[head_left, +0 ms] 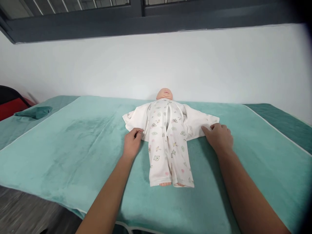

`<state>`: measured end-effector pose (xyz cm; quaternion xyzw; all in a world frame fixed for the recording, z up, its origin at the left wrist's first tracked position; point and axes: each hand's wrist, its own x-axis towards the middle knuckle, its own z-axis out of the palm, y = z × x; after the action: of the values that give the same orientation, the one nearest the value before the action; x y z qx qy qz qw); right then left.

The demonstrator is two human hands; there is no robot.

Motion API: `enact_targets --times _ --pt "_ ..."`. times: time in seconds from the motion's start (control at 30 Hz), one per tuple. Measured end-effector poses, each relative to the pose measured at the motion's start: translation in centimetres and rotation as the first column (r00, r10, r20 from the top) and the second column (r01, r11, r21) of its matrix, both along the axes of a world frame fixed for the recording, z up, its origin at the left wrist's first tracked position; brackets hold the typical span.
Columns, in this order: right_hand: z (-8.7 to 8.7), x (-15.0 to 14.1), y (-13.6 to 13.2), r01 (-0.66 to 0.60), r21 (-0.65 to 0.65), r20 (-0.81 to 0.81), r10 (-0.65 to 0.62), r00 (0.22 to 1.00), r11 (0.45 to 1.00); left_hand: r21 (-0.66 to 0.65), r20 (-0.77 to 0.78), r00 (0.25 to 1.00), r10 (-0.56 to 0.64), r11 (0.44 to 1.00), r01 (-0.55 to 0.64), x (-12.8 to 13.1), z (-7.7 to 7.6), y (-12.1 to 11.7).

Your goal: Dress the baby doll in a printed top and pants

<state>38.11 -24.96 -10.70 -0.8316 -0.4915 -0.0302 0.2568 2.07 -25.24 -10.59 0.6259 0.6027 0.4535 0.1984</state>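
Observation:
A baby doll (164,93) lies on its back with its head toward the wall. It wears white printed baby pants (158,152) that reach up to its chest, and the toes show at the hems. Spread under it is a white baby top (198,118), its sleeves fanned out to both sides. My left hand (133,141) pinches the top's lower edge on the left, close to the pants. On the right, my right hand (218,136) has thumb and fingers closed on the edge of the other sleeve. The doll's arms are hidden.
A pale green padded sheet (80,146) covers the bed under the doll. White wall (97,65) rises behind it, below a dark window frame (156,24). At the far left is a red and black object (12,107); wooden floor (24,211) shows at lower left.

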Motion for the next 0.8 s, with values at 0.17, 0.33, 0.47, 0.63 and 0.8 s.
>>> enact_targets --times 0.17,0.33,0.47,0.63,0.8 --pt "0.0 0.2 -0.2 0.099 -0.040 0.020 -0.099 0.995 0.994 -0.023 0.040 0.999 0.013 1.000 -0.012 -0.1 0.0 0.0" --pt "0.2 0.7 0.3 -0.013 -0.084 -0.207 -0.004 0.978 0.996 0.005 0.078 0.990 0.120 0.993 -0.121 -0.5 -0.7 0.6" --pt "1.0 -1.7 1.5 -0.001 0.378 -0.647 0.265 0.715 0.926 0.078 0.024 0.984 0.177 0.981 -0.178 -0.8 -1.3 1.2" --pt "6.2 -7.7 0.9 -0.285 0.571 -0.568 0.621 0.540 0.770 0.210 -0.200 0.921 0.334 0.933 -0.292 -0.9 -0.8 1.1" --pt "10.7 -10.1 -1.8 -0.864 0.188 -0.334 0.857 0.391 0.468 0.193 -0.289 0.860 0.422 0.905 -0.379 -0.7 -0.3 0.9"
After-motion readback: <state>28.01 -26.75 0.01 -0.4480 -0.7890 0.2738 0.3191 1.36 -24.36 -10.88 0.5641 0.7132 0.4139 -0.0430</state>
